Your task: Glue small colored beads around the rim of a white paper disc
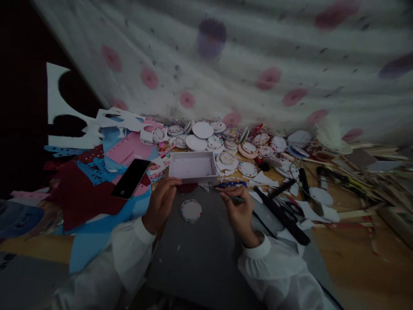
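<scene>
A shallow, open white box (pixel 192 167) stands at the back of the dark grey mat, with a few tiny specks inside. My left hand (pixel 163 200) has its bent fingers at the box's near left corner, gripping it there. In my right hand (pixel 239 211) is a thin, dark pen-like tool (pixel 238 199), pinched between thumb and fingers. Its tip points left, just in front of the box; dim light hides its exact kind. Between my hands, a small round white disc (pixel 191 211) with coloured dots around its rim lies flat on the mat (pixel 196 258).
Many dotted discs (pixel 227 159) are heaped behind the box against a flowered curtain (pixel 226 69). A black phone (pixel 130 178) lies on coloured sheets (pixel 93 193) at left. To the right are scissors (pixel 290 211), a long black bar (pixel 282 217), paper scraps and wooden strips (pixel 380 185).
</scene>
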Motion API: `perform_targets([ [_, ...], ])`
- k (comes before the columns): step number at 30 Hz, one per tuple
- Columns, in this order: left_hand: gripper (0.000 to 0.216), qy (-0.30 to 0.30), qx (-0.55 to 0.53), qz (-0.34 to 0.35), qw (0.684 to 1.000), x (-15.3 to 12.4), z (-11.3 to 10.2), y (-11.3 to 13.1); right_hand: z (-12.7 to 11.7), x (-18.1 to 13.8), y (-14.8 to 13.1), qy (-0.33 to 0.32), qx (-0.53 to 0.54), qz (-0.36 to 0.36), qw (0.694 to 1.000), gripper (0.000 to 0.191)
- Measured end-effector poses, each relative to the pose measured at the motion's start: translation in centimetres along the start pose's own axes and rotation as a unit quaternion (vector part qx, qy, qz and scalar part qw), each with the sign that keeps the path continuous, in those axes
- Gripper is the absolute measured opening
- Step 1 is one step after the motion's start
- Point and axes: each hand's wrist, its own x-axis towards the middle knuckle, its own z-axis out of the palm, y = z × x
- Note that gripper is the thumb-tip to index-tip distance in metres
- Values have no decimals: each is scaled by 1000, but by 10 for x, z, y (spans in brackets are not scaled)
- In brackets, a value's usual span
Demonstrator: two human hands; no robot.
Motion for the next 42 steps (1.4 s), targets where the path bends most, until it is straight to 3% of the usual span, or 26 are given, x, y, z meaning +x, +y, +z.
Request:
perform_targets([
  [3,27,-114,-34,-85,989,-12,15,0,-2,-7,6,-12,34,22,999,22],
  [7,28,-166,-116,-151,968,-13,36,-2,-6,-9,8,0,40,34,999,23],
  [10,29,-169,-194,-191,947,-3,45,-1,-7,-8,8,9,34,27,999,23],
  [16,20,-136,-207,-167,954,13,50,-7,-6,-7,8,-9,10,7,1000,21],
  [22,16,-177,-187,-174,950,11,49,-10,-3,-9,12,-26,-39,21,999,20],
  [32,18,-159,-197,-225,941,7,54,-18,-1,-13,9,-49,-62,-8,997,21],
  [38,13,-152,-205,-199,946,12,51,-9,-2,-15,7,-61,-61,-12,996,19],
  [42,14,-153,-219,-200,943,10,52,-9,-3,-12,5,-34,-44,11,998,20],
])
